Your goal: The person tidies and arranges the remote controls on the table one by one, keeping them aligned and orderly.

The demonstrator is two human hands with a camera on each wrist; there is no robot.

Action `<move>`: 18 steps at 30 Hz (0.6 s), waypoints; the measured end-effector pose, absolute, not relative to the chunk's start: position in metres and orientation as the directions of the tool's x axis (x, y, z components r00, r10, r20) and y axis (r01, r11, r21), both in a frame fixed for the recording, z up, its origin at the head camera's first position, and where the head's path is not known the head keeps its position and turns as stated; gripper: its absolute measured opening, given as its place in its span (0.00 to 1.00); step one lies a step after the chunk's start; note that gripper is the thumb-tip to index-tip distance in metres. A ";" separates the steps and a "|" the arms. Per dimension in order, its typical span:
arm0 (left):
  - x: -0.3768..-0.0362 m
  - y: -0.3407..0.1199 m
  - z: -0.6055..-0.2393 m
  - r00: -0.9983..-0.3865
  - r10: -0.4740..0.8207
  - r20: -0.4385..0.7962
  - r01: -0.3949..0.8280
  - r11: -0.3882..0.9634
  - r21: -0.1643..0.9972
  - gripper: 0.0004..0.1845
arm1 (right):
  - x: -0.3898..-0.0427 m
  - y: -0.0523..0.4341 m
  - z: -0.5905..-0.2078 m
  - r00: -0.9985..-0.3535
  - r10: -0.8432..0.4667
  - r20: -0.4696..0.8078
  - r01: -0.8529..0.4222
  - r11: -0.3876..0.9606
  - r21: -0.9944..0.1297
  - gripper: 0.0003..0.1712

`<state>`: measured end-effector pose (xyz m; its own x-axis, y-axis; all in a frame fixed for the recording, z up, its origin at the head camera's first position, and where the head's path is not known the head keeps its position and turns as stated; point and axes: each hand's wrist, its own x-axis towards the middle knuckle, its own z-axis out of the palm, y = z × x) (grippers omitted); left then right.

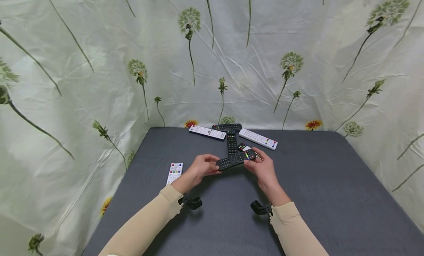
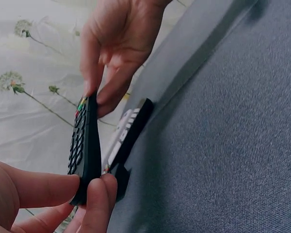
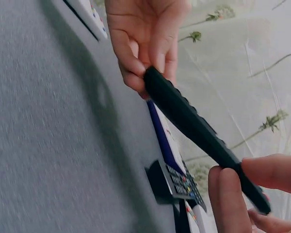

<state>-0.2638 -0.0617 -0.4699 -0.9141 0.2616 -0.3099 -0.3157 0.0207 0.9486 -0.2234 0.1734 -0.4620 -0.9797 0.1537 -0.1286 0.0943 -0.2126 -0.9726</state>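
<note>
Grey felt-like surface [image 1: 314,182], floral sheet behind: left hand [image 1: 202,167] and right hand [image 1: 261,167] each pinch one end of a slim black remote [image 1: 235,160], lifted above the surface's middle.

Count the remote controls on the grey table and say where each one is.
6, unless the hands hide more. Black remote held in both hands; black remote under it; long black remote behind; black remote at the far edge; white remotes far left, far right, near left.

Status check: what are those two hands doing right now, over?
Left hand and right hand each pinch one end of black remote. Held above table. Other remotes beyond; nothing blocking.
</note>
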 end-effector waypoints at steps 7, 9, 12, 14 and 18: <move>-0.255 -0.068 -0.463 -0.910 0.297 -0.289 -0.297 0.021 0.955 0.15 | -0.223 0.161 -0.465 -0.979 0.150 -0.137 0.089 -0.289 -0.953 0.46; -0.252 -0.072 -0.461 -0.906 0.304 -0.295 -0.299 0.035 0.953 0.13 | -0.223 0.158 -0.465 -0.979 0.143 -0.143 0.095 -0.303 -0.948 0.45; -0.250 -0.076 -0.457 -0.900 0.317 -0.300 -0.292 0.072 0.954 0.11 | -0.223 0.152 -0.465 -0.980 0.126 -0.152 0.102 -0.335 -0.937 0.40; -0.249 -0.079 -0.455 -0.899 0.324 -0.296 -0.273 0.114 0.955 0.10 | -0.223 0.147 -0.465 -0.982 0.111 -0.153 0.107 -0.342 -0.934 0.37; -0.248 -0.084 -0.450 -0.900 0.335 -0.280 -0.226 0.192 0.955 0.11 | -0.222 0.135 -0.464 -0.982 0.101 -0.162 0.122 -0.322 -0.939 0.37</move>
